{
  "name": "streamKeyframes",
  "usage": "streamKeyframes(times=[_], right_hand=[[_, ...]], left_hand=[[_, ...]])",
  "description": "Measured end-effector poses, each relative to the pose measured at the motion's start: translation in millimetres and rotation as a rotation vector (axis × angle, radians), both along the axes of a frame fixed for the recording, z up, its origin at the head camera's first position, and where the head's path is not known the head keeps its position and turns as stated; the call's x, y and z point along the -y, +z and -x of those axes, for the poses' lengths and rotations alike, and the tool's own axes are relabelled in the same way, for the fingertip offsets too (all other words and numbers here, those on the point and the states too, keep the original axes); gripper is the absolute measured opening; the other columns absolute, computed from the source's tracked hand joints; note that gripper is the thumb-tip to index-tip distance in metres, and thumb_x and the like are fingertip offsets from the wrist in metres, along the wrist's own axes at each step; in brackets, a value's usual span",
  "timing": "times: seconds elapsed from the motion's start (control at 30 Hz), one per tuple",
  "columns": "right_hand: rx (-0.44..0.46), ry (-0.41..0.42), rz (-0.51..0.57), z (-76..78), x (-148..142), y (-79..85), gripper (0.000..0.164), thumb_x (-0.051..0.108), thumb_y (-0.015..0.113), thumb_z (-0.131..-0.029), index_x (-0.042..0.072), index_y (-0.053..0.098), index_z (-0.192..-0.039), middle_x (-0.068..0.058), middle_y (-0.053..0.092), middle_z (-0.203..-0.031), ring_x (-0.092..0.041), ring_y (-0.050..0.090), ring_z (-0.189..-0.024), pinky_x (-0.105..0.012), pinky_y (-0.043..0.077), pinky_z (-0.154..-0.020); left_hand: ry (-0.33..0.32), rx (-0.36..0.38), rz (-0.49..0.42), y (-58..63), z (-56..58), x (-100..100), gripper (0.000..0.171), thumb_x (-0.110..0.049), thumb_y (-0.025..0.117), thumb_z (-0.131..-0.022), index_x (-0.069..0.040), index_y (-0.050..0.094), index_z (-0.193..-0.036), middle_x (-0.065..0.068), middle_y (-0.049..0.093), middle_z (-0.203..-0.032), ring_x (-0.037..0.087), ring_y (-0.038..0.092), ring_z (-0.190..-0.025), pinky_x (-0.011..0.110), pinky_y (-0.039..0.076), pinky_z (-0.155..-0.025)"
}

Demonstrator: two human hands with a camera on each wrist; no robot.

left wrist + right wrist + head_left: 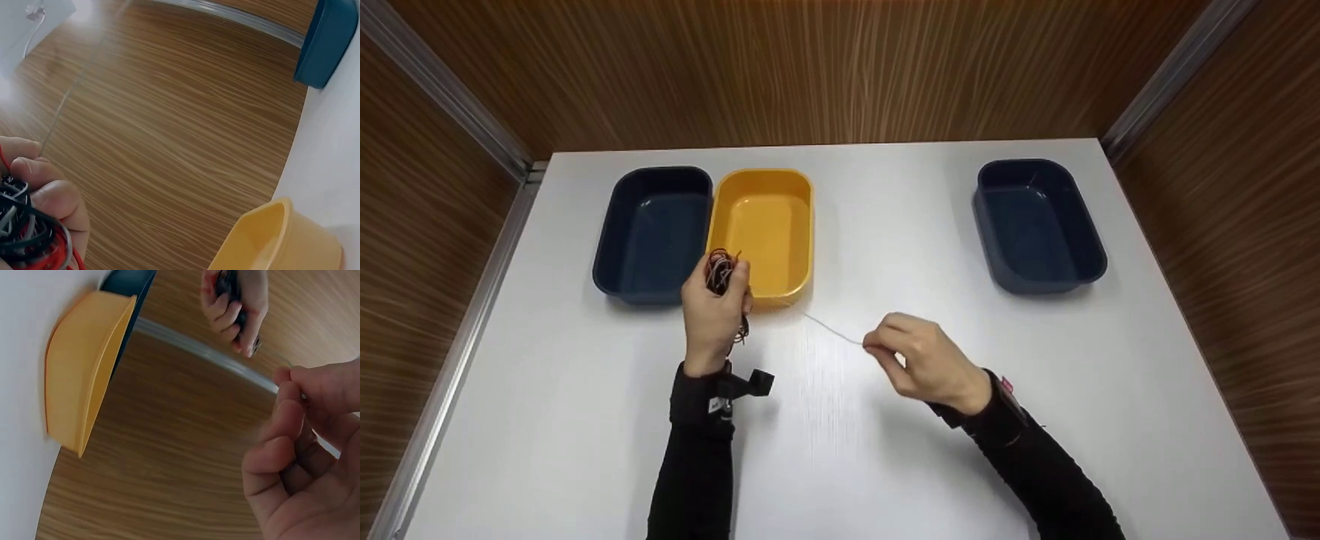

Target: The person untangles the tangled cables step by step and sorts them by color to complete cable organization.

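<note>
My left hand [711, 315] grips a tangled bundle of thin wires [721, 271], black, red and grey, close over the near end of the yellow bin. In the left wrist view the bundle [34, 230] bulges from the curled fingers [53, 194]. A single pale wire [832, 330] runs from the left hand across to my right hand [926, 358], which pinches its end between thumb and forefinger. The right wrist view shows that pinch, with a tiny wire tip [304, 396] peeking out beside the thumb. A few dark loops hang below the left palm.
The yellow bin [808, 232] stands beside a dark blue bin [604, 255] at the back left of the white table [825, 465]. Another dark blue bin [997, 262] is at the back right. Wood-patterned panels [825, 75] enclose the table behind and at both sides.
</note>
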State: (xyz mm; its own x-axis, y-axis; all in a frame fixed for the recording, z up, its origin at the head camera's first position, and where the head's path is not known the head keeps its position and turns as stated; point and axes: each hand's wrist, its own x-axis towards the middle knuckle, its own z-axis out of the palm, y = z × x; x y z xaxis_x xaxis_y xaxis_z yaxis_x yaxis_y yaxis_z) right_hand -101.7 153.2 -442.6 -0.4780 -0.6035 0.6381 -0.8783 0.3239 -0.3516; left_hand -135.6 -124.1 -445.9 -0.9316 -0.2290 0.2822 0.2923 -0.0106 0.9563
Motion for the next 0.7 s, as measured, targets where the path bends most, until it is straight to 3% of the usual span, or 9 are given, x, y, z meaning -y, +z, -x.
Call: streamKeyframes(times=[0.1,0.27,0.43,0.7], right_hand=[[-0.012,0.068,-0.013,-13.7,9.8,0.6,0.007,-0.002,0.067,-0.086,0.005,0.067,-0.086,-0.001,0.060,-0.074,-0.011,0.054,-0.065,-0.019,0.046,-0.058],[-0.006,0.167,-0.018,-27.7,15.5,2.7,0.008,0.001,0.064,-0.090,0.007,0.066,-0.085,0.001,0.057,-0.072,-0.009,0.053,-0.063,-0.017,0.045,-0.059],[-0.018,0.177,-0.007,-34.0,13.7,7.7,0.010,0.003,0.062,-0.093,0.008,0.065,-0.085,0.001,0.057,-0.072,-0.008,0.052,-0.064,-0.016,0.045,-0.060],[-0.048,0.107,0.012,-31.5,4.3,14.7,0.011,0.005,0.060,-0.095,0.007,0.066,-0.085,0.001,0.058,-0.074,-0.010,0.053,-0.065,-0.018,0.046,-0.059]], left_hand=[[-0.002,0.006,-0.054,-0.8,1.5,1.7,0.012,-0.007,0.063,-0.095,-0.004,0.055,-0.088,0.001,0.052,-0.062,0.009,0.047,-0.042,0.022,0.040,-0.039],[0.034,0.098,-0.227,-2.2,4.5,12.5,0.011,-0.010,0.061,-0.097,-0.004,0.053,-0.094,0.000,0.050,-0.060,0.009,0.047,-0.042,0.021,0.042,-0.040],[0.108,0.138,-0.421,-7.7,9.6,34.0,0.010,-0.013,0.056,-0.101,-0.004,0.051,-0.098,-0.001,0.047,-0.059,0.007,0.044,-0.040,0.019,0.041,-0.039],[0.084,0.117,-0.402,-7.8,11.1,38.9,0.011,-0.011,0.057,-0.099,-0.004,0.049,-0.097,0.000,0.047,-0.059,0.008,0.045,-0.041,0.019,0.041,-0.039]])
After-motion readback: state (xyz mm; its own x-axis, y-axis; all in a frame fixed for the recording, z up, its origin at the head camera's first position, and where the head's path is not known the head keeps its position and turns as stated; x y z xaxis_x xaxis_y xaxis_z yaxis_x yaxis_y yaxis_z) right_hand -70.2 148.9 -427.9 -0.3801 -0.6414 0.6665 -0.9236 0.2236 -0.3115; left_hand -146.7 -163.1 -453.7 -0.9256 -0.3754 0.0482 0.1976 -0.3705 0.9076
